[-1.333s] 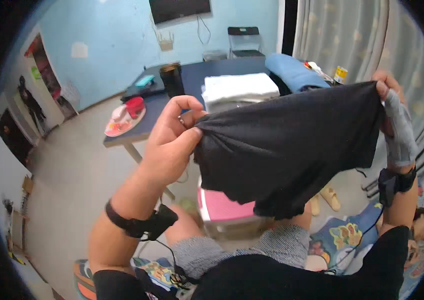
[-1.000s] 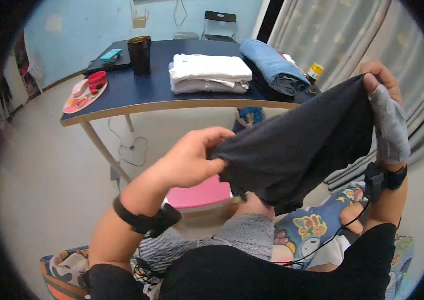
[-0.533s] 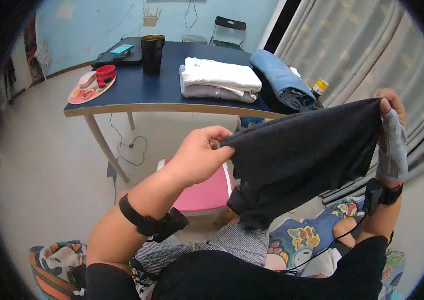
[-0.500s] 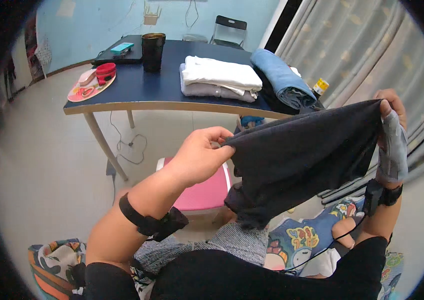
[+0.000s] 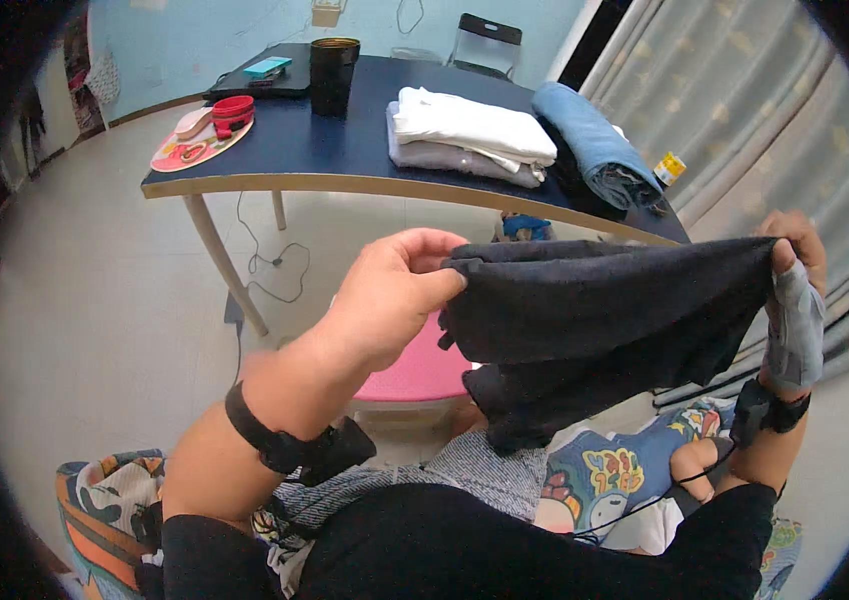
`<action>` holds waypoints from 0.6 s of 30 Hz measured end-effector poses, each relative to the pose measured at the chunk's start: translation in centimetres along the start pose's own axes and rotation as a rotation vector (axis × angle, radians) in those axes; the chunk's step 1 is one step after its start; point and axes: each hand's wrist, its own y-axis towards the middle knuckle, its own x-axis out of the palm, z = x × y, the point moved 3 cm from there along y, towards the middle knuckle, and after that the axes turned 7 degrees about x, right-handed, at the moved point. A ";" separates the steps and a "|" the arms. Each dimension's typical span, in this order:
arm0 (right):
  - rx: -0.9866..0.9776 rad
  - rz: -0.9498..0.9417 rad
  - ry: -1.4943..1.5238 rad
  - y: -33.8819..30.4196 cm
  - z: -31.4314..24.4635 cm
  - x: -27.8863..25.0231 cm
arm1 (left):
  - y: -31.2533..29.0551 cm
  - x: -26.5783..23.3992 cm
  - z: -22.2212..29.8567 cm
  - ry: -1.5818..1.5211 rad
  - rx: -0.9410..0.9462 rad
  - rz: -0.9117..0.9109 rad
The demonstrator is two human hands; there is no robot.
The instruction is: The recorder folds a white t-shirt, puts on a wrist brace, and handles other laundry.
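A black garment (image 5: 594,310) hangs stretched between my two hands, above my lap and in front of the table. Its upper edge runs nearly level, and the lower part droops in loose layers. My left hand (image 5: 394,285) pinches one upper corner between thumb and fingers. At the far right corner, my right hand (image 5: 794,260) grips the cloth, with a grey wrap (image 5: 794,335) covering its palm and wrist. Which kind of garment it is I cannot tell.
On the dark blue table (image 5: 294,160) lie folded white clothes (image 5: 474,130) and rolled jeans (image 5: 594,145). A black cup (image 5: 332,80), a pink mat (image 5: 169,155) and a red round case (image 5: 234,115) stand left. A pink stool (image 5: 414,375) is below; grey curtains (image 5: 744,130) hang right.
The black garment's upper edge has become more level, with a layer folded over near my left hand. My right hand has come down slightly. The table appears higher in view.
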 end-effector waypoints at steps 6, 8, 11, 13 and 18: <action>-0.133 -0.076 -0.008 -0.4 0.0 0.9 | -1.7 -0.4 -0.9 -0.200 -0.248 0.108; -0.146 -0.113 0.004 -0.5 -0.2 1.2 | -1.9 -0.4 -1.5 -0.270 -0.238 0.086; -0.186 -0.151 0.016 -1.0 -0.8 2.1 | -2.1 -0.4 -3.4 -0.323 -0.252 0.060; -0.210 -0.158 0.016 -1.6 -1.5 3.0 | -2.5 -0.2 -4.1 -0.309 -0.281 0.059; -0.258 -0.307 0.048 -2.6 -2.4 5.0 | -3.9 0.0 -5.5 -0.278 -0.388 0.139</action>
